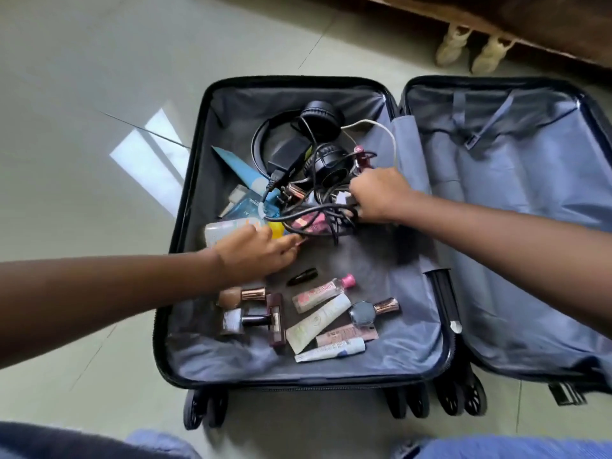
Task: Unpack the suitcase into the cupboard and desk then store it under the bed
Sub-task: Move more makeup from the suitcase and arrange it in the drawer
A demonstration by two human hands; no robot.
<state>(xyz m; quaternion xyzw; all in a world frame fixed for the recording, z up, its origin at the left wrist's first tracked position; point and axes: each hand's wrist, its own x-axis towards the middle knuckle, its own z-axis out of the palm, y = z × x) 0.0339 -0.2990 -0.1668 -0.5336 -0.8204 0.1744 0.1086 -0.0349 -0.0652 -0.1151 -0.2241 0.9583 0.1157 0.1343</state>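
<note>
Currently the suitcase [198,180] lies open on the floor. The right hand [377,193] is clamped on the cable tangle [318,213] at mid-compartment, cables trailing toward the left wall. The left hand [258,253], fingers straight, touches the pink palette [306,225] just beside it.

Both arms reach forward, bare to the frame's edge. The left hand [256,251] comes in from the lower left, palm down, its fingers stretched forward and only slightly bent. The right hand [377,193] comes in from the right, wrist bent, knuckles up, its fingers curled under in a closed grip. The two hands are apart
</note>
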